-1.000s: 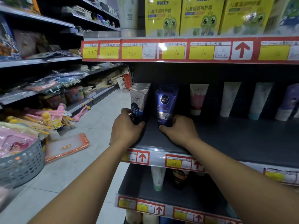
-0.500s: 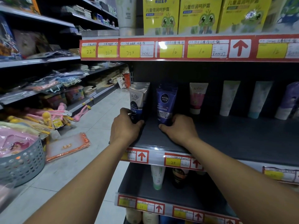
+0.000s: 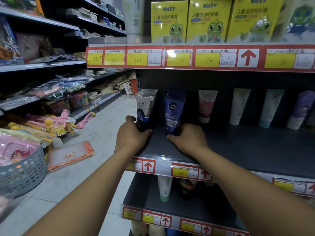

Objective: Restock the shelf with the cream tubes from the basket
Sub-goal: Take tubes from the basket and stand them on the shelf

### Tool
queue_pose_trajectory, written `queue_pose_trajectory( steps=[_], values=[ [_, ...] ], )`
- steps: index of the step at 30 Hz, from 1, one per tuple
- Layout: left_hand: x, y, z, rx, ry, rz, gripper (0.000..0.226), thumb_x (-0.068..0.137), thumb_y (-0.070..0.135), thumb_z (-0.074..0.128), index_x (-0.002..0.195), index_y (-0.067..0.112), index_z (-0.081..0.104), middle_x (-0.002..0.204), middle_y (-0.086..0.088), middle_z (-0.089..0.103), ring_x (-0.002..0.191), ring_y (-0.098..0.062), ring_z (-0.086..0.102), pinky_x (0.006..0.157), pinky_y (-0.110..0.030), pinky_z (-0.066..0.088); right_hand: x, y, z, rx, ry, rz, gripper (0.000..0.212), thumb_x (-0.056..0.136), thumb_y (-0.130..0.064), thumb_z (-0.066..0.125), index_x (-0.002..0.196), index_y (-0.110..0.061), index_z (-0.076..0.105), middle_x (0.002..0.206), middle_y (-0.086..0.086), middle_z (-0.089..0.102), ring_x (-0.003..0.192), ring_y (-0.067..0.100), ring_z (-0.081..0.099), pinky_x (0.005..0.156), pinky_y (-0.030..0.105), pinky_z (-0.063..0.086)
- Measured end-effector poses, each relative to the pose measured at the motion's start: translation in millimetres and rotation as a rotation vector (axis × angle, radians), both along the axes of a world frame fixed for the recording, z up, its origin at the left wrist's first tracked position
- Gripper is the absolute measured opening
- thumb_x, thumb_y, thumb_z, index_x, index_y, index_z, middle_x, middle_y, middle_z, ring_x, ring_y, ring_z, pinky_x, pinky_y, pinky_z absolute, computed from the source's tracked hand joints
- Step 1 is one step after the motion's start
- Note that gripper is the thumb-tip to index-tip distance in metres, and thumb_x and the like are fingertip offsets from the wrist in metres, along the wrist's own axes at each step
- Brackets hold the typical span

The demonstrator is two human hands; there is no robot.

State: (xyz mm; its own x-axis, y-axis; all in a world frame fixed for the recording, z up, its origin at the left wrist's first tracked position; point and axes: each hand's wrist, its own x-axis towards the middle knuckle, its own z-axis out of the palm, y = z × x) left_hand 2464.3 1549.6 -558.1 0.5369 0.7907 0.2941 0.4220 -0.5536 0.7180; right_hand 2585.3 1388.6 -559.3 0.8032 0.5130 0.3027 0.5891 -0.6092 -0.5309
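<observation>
Both hands grasping tubes on the shelf (image 3: 238,150): left hand (image 3: 131,136) holds the Softto tube (image 3: 144,109), right hand (image 3: 185,139) the Nivea tube (image 3: 173,113). Plenty of gaps left; basket (image 3: 25,171) contents unclear.

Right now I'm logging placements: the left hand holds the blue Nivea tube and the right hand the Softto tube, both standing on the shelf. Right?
Swapped. The head view shows the left hand gripping the Softto tube and the right hand gripping the blue Nivea tube. Both stand on the shelf.
</observation>
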Motion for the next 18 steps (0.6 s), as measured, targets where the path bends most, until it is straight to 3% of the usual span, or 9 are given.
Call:
queue_pose_trajectory(
  steps=[7, 11, 14, 16, 18],
  values=[
    [-6, -7, 4, 0.023, -0.092, 0.037, 0.091, 0.078, 0.036, 0.09, 0.151, 0.012, 0.04, 0.138, -0.012, 0.063, 0.127, -0.033, 0.06, 0.101, -0.046, 0.052, -8, -18, 10, -0.138, -0.007, 0.07, 0.046, 0.082, -0.053, 0.076, 0.115, -0.022, 0.069, 0.107, 0.0, 0.069, 0.094, 0.019, 0.065, 0.071, 0.026, 0.046],
    [-21, -22, 10, 0.142, -0.186, 0.073, 0.066, 0.086, 0.029, 0.08, 0.142, 0.013, 0.048, 0.128, -0.009, 0.064, 0.121, -0.029, 0.057, 0.094, -0.045, 0.052, -12, -35, 9, -0.149, 0.045, 0.107, 0.053, 0.088, -0.044, 0.07, 0.134, -0.018, 0.062, 0.125, 0.003, 0.067, 0.11, 0.022, 0.064, 0.091, 0.03, 0.053],
    [-33, -35, 9, 0.212, -0.117, 0.005, 0.051, 0.086, 0.022, 0.074, 0.132, 0.013, 0.056, 0.122, -0.01, 0.065, 0.113, -0.03, 0.058, 0.09, -0.044, 0.053, -23, -49, 13, -0.111, 0.105, 0.191, 0.06, 0.095, -0.037, 0.062, 0.149, -0.017, 0.05, 0.143, 0.005, 0.058, 0.128, 0.022, 0.057, 0.102, 0.026, 0.044],
    [-43, -46, 9, 0.235, -0.072, -0.026, 0.043, 0.085, 0.019, 0.073, 0.126, 0.013, 0.06, 0.118, -0.011, 0.067, 0.108, -0.029, 0.061, 0.086, -0.043, 0.056, -33, -57, 14, -0.127, 0.09, 0.226, 0.056, 0.096, -0.039, 0.059, 0.147, -0.017, 0.051, 0.143, 0.007, 0.057, 0.127, 0.025, 0.056, 0.103, 0.031, 0.046],
    [-52, -57, 11, 0.293, -0.041, -0.042, 0.041, 0.085, 0.019, 0.073, 0.124, 0.014, 0.063, 0.116, -0.008, 0.068, 0.105, -0.027, 0.061, 0.085, -0.042, 0.055, -42, -66, 15, -0.132, 0.021, 0.209, 0.047, 0.096, -0.04, 0.056, 0.136, -0.016, 0.058, 0.133, 0.008, 0.061, 0.116, 0.026, 0.059, 0.094, 0.034, 0.05]
  ],
)
